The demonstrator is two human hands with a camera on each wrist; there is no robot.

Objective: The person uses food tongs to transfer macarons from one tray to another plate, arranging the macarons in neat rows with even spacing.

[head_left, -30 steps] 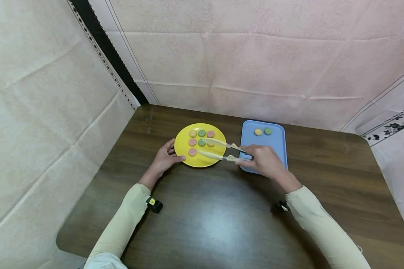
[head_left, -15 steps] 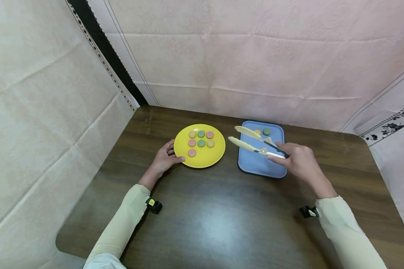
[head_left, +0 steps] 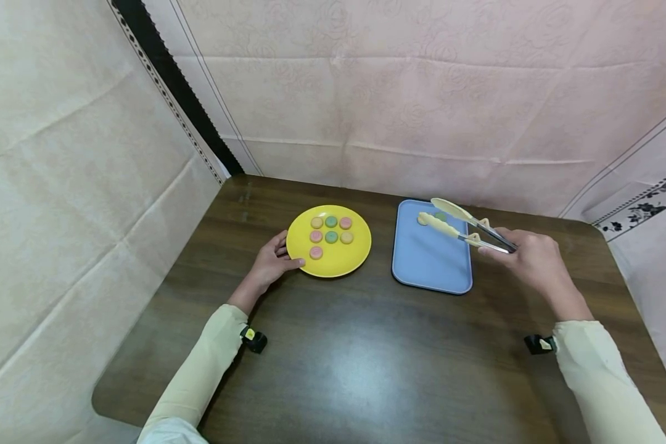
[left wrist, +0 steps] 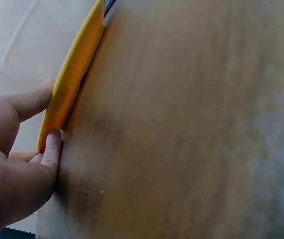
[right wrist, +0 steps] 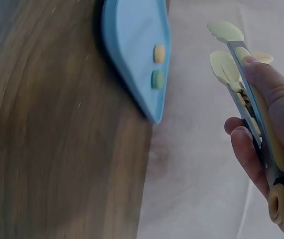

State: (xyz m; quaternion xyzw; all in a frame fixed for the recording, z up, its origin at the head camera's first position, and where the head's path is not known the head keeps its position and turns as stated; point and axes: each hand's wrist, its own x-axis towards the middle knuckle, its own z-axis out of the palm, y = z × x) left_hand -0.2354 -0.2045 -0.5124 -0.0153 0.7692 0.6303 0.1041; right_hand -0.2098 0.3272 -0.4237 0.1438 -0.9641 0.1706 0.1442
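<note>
My left hand (head_left: 268, 262) holds the left rim of a round yellow plate (head_left: 341, 264); in the left wrist view, thumb and fingers (left wrist: 52, 149) lie on either side of its edge. Several small round macaron-like sweets in pink, green and yellow sit on the plate in rows. My right hand (head_left: 538, 262) grips a pair of tongs (head_left: 485, 234) with cream tips spread apart and nothing between them. Those tips hover over the back of a blue tray (head_left: 430, 265). On the tray lie a yellow sweet (right wrist: 159, 54) and a green sweet (right wrist: 157, 79), partly covered by the tongs in the head view.
Plate and tray stand side by side on a dark wooden table (head_left: 355, 345), with a gap between them. A pale patterned cloth (head_left: 399, 111) hangs behind the table's back edge, and another (head_left: 78, 203) is at the left.
My right hand has carried the tongs from above the yellow plate rightward to the blue tray's back right. The sweets on the plate stay put, and my left hand keeps its hold.
</note>
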